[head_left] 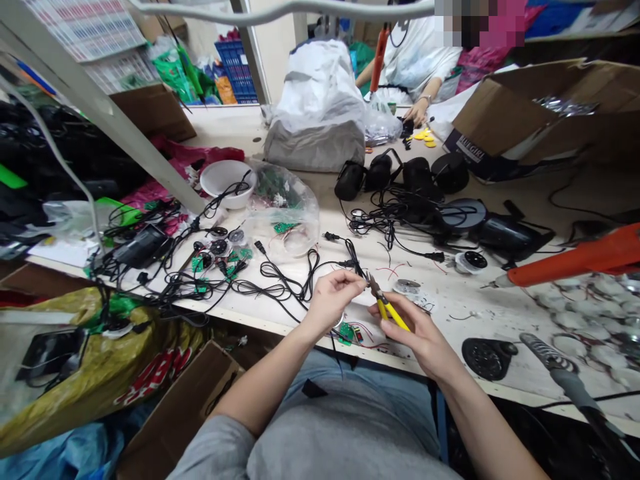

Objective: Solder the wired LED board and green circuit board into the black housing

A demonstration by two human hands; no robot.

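— Yellow-handled pliers sit in the right hand, fingers wrapped round the grips; the tips point up and left toward the other hand.

— And the left hand?

— Pinched shut on a thin black wire, thumb against fingertips; the wire runs back onto the workbench into a tangle of black cables; the plier tips meet it just beside the fingertips.

— What lies around them?

— A small green circuit board under the hands at the bench edge; an orange glue gun to the right; a soldering iron near the right forearm; a white bowl far left; another person's hand across the bench.
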